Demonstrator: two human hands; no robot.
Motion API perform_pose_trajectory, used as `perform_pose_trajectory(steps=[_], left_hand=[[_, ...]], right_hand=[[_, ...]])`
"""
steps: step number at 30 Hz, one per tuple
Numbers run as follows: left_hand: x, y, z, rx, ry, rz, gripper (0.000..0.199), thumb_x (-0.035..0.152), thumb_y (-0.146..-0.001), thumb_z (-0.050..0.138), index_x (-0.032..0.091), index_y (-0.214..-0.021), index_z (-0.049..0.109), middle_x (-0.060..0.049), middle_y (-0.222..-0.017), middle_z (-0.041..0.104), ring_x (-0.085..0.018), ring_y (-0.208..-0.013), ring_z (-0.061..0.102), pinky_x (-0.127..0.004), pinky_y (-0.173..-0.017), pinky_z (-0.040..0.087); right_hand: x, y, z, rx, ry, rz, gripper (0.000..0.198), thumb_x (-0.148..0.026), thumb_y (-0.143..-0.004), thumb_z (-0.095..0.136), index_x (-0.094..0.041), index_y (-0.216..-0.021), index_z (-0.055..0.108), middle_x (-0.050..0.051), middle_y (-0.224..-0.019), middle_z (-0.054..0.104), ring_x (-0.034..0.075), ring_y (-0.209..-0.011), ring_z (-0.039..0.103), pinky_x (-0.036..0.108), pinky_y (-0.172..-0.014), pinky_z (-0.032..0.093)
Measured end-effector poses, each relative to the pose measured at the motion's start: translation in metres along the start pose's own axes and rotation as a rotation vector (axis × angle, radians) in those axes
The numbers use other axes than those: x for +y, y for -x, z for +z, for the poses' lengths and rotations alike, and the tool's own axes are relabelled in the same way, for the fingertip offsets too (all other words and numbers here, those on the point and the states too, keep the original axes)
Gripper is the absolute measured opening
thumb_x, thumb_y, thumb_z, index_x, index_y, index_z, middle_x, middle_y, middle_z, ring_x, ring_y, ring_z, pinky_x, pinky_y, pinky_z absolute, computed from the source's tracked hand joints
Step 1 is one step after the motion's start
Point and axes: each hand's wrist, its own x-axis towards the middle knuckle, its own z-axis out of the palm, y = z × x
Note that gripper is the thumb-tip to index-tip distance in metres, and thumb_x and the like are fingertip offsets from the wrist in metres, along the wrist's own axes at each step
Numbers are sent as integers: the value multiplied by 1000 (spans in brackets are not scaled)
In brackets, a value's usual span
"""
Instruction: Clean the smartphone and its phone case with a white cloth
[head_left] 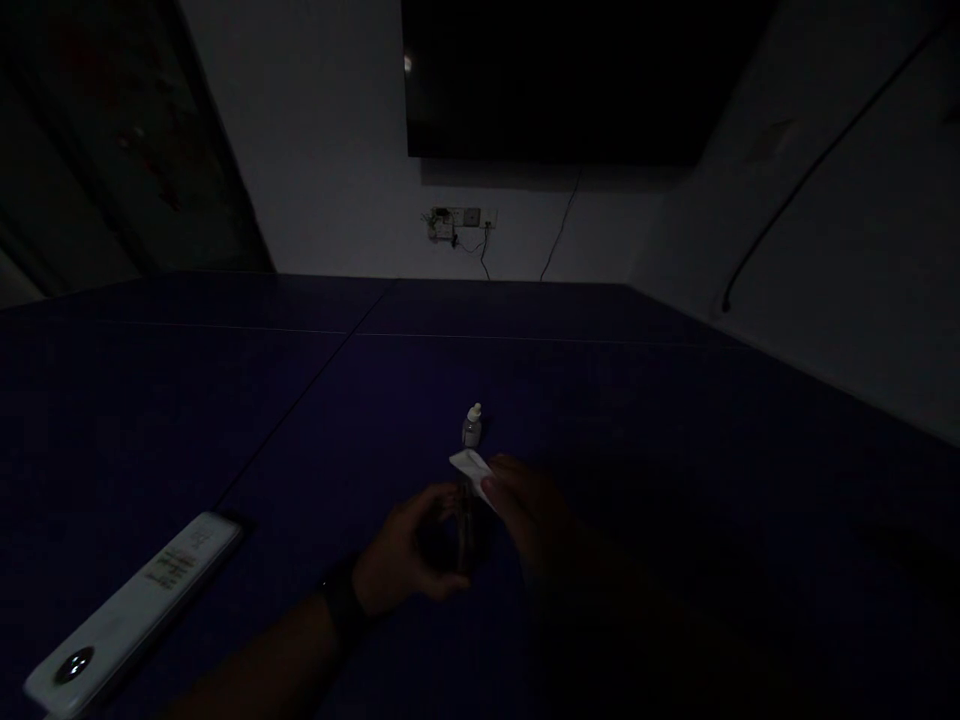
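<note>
The scene is dim. My left hand (405, 550), with a dark band (343, 600) on its wrist, curves its thumb and fingers around a thin dark object (465, 530) seen nearly edge-on; its kind is too dark to tell. Between the fingers of my right hand (521, 500) is a flat white folded piece (472, 468), like a tissue or cloth. It sits at the upper end of the thin object, and I cannot tell whether they touch. Just beyond both hands, a small clear bottle (472, 430) with a white dropper cap stands upright on the table.
A long white case (135, 615) with a round dark button or window lies at the front left of the dark blue table (300, 450). Wall sockets with cables (461, 222) sit below a large black screen (555, 80). A dark cable (810, 170) hangs along the right wall.
</note>
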Motion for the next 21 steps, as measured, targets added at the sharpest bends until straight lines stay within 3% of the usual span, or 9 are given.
perform_pose_trajectory(steps=[2,5,6,8,11,13,17,21], left_hand=[[-1,0,0,-3,-1,-9,85,54,-61,90,20,-131,56,-12,-121,69,-33,-115,65,-48,-104,48],[-1,1,0,-8,4,-9,86,56,-60,90,21,-131,56,-12,-122,69,-33,-114,65,-48,-104,48],[-1,0,0,-8,6,-7,86,56,-60,90,21,-131,56,-12,-124,68,-34,-116,64,-48,-105,47],[-1,0,0,-8,7,-10,86,54,-60,90,20,-131,57,-12,-127,67,-35,-119,62,-48,-107,45],[3,1,-1,-7,-3,-30,85,47,-60,91,20,-132,56,-12,-126,68,-34,-118,62,-48,-105,46],[6,1,0,-5,-16,-49,81,40,-61,91,20,-132,56,-11,-123,69,-33,-115,64,-46,-102,49],[9,2,0,-15,-24,-63,80,33,-63,91,21,-133,55,-10,-125,69,-31,-110,67,-43,-98,51],[5,1,-1,-6,-31,-24,85,42,-61,91,20,-134,55,-13,-130,66,-34,-118,63,-45,-103,48]], right_hand=[[5,-1,7,-31,-130,189,47,-48,-103,37,-19,-90,72,6,-82,71,21,-75,66,34,-71,54],[4,0,7,-22,-253,286,49,-51,-102,39,-17,-101,74,9,-90,74,24,-82,68,36,-73,55],[2,1,4,-6,-243,239,47,-49,-102,39,-18,-108,74,9,-95,75,24,-86,68,37,-76,55],[-4,2,-3,-24,-171,13,40,-40,-102,39,-22,-118,72,8,-98,74,22,-86,67,37,-78,53],[-10,4,-12,-63,-18,-391,38,-24,-98,39,-24,-121,69,4,-82,68,19,-70,59,33,-67,48],[-8,7,-12,-52,51,-529,39,-20,-93,41,-23,-122,66,3,-76,63,19,-66,54,33,-62,45],[-3,12,-8,-136,100,-599,41,-29,-90,45,-25,-126,65,4,-81,63,22,-72,55,36,-68,47],[-6,11,-6,-147,153,-409,43,-28,-95,43,-23,-134,61,8,-94,70,23,-82,61,37,-75,52]])
